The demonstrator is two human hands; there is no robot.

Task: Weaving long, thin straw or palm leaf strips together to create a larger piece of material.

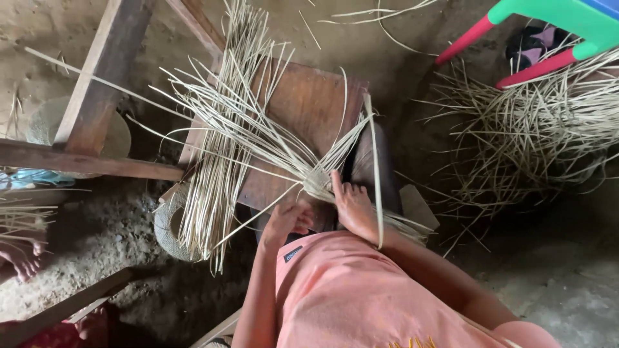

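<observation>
Salmon-pink cloth of a shirt (361,296) fills the nearest part of the view, and both bare forearms are seen reaching forward from it. The left hand (287,222) is curled closed at the near edge of the surface, its fingers folded in around thin pale strands just below the woven knot; exactly how many strands are pinched cannot be told. The right hand (353,207) is laid flatter, fingers partly bent and thumb stretched up, pressed against the knot and the strands that run back over the wrist. Between and just above the two hands, the woven knot (317,182) is found, a small tight centre from which the straw strips (232,129) fan out in every direction.

Under the strips, a dark brown wooden surface (306,103) is seen, a small square top that carries the work. Long strips are draped over its left edge and hang down towards a round woven basket (169,222) resting on the dirt floor (116,232) just beside it. Further left, a frame of rough wooden beams (97,84) is set over another round woven piece (45,122).

At the far left edge, another person's foot (22,261) is partly shown on the ground. To the right, well apart from the hands, a loose tangled heap of straw (535,129) is piled on the floor, and above it the red legs and green seat of a plastic chair (548,26) are visible.
</observation>
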